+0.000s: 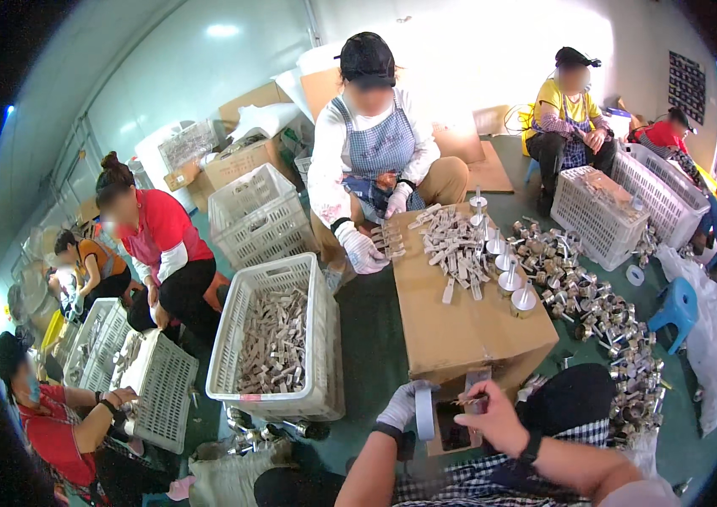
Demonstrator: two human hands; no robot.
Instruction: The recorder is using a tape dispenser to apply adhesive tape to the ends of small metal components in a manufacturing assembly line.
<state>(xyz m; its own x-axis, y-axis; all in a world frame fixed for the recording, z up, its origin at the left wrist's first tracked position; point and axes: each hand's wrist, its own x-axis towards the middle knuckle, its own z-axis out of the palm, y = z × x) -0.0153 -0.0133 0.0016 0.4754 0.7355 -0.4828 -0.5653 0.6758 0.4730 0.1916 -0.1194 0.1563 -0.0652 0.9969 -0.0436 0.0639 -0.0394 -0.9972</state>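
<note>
My left hand (402, 407), in a pale glove, is closed on a pale, wide band (424, 412) that looks like a tape roll. Just right of it is a small brown-edged piece (436, 446) with a dark opening. Over that opening my bare right hand (495, 417) has thumb and fingers drawn together; what they pinch is too small to make out. Beyond both hands stands a large cardboard box (434, 325) used as a table. On its top lie a pile of flat metal pieces (453, 245) and a row of round metal caps with upright stems (510, 281).
Left of the box, a white plastic crate (325, 372) holds many flat pieces. Heaped metal stemmed parts (612, 338) cover the floor at right, near a blue stool (675, 313). Across the box a person (375, 144) in gloves reaches toward the pieces. Other people sit around.
</note>
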